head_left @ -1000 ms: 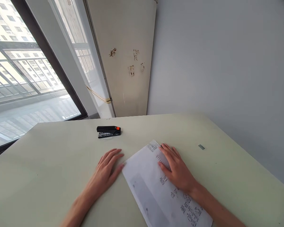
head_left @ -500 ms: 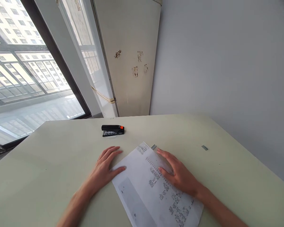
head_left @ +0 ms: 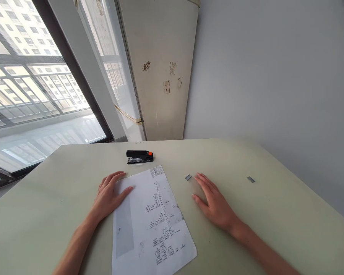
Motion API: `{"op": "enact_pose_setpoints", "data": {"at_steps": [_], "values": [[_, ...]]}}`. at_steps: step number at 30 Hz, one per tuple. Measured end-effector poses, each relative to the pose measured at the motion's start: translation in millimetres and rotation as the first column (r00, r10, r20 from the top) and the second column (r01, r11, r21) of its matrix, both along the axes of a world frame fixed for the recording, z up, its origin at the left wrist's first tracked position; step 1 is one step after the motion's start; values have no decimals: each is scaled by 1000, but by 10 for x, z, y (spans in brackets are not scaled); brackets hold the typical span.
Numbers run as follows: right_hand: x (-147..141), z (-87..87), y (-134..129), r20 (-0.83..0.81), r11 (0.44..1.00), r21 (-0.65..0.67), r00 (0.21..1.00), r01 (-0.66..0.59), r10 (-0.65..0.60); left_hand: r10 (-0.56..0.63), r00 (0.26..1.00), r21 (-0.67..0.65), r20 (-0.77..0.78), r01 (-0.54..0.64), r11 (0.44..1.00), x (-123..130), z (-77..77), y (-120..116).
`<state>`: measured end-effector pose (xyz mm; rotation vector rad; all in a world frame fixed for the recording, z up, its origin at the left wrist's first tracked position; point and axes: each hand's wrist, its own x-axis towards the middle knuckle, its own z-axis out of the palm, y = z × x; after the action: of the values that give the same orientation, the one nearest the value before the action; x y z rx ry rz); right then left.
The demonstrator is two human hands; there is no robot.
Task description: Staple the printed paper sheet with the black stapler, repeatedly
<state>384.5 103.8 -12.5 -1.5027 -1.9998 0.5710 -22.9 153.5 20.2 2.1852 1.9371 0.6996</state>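
Observation:
A printed sheet of paper (head_left: 143, 214) lies on the table. My left hand (head_left: 110, 194) rests at its upper left corner, thumb stretched over the paper and fingers beyond its edge. My right hand (head_left: 215, 202) is to the right of the sheet, apart from it, low over or on the tabletop with fingers spread and nothing held. Just off its fingertips lies a small grey strip (head_left: 188, 177) that looks like staples. Behind the paper stands a black stapler (head_left: 140, 157) with an orange patch.
Another small grey strip (head_left: 250, 179) lies farther right on the pale table (head_left: 74, 179). Beyond the far edge is a tall off-white refrigerator (head_left: 160, 46) with worn patches. A grey wall (head_left: 260, 68) borders the right, and a window (head_left: 31, 76) the left.
The paper has shifted left and turned more upright, with my left hand moving left along with it. My right hand no longer overlaps the sheet, and the nearer grey strip is fully uncovered.

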Motion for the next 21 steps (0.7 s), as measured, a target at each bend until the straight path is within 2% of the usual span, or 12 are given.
{"op": "enact_pose_setpoints", "data": {"at_steps": [1, 3, 6, 11, 15, 18, 21], "values": [[-29, 11, 18, 0, 1000, 5, 1000, -15, 15, -15, 1000, -7, -1, 15, 1000, -3, -11, 8], [-81, 61, 23, -26, 992, -25, 992, -123, 122, -9, 1000, -23, 22, 10, 1000, -10, -31, 20], [-121, 151, -35, -150, 957, -113, 957, -267, 250, -3, 999, -29, 43, 4, 1000, -17, -45, 17], [-91, 174, -126, -296, 967, -148, 942, -207, 156, -46, 999, -28, -13, 45, 999, -11, -58, -16], [-81, 145, -141, -265, 971, -139, 952, -193, 151, 100, 995, 1, -10, -100, 995, -52, -44, -28], [-87, 130, -147, -208, 972, -109, 961, -208, 183, 213, 975, -6, 60, -213, 977, -92, 0, -26], [-111, 111, -135, -162, 973, -82, 966, -215, 200, 269, 954, -47, 133, -265, 963, -106, 35, -20]]}}
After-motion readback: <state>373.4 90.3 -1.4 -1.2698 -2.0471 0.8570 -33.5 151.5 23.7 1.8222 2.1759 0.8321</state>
